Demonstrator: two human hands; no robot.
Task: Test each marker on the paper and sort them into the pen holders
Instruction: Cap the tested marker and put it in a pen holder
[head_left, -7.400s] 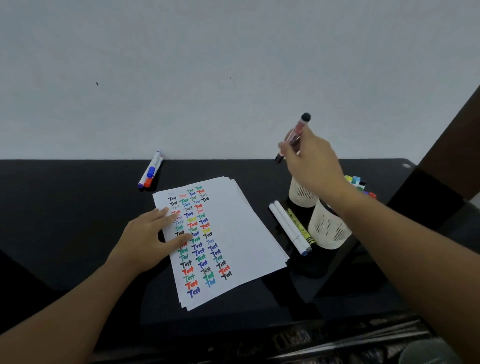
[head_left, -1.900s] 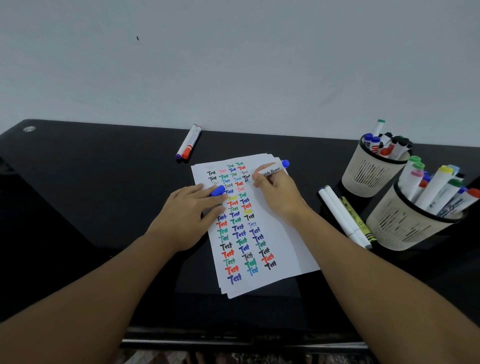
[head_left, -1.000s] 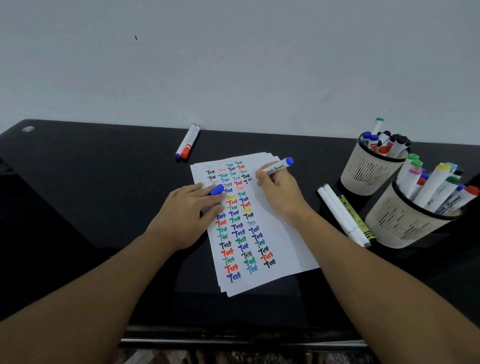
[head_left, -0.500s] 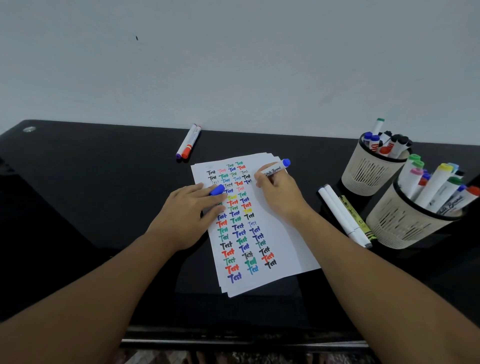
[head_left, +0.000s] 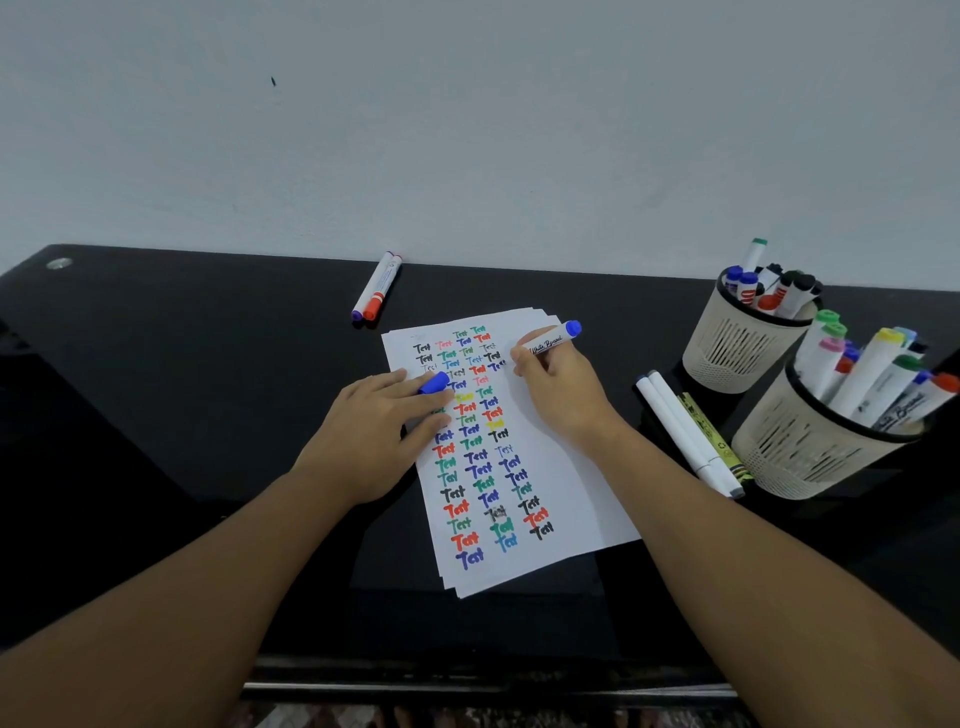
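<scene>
Right hand (head_left: 558, 387) pinches our blue marker (head_left: 550, 340), writing on the paper (head_left: 566, 467); left hand (head_left: 374, 431) presses flat, cap (head_left: 434, 383) between fingers. Both pen holders (head_left: 748, 343) look nearly full; we judge five markers (head_left: 376, 286) on the worktop (head_left: 156, 389) remain.

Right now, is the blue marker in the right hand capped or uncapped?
Uncapped. The right hand grips the blue marker tip-down on the paper, while its blue cap sits between the left hand's fingers.
</scene>
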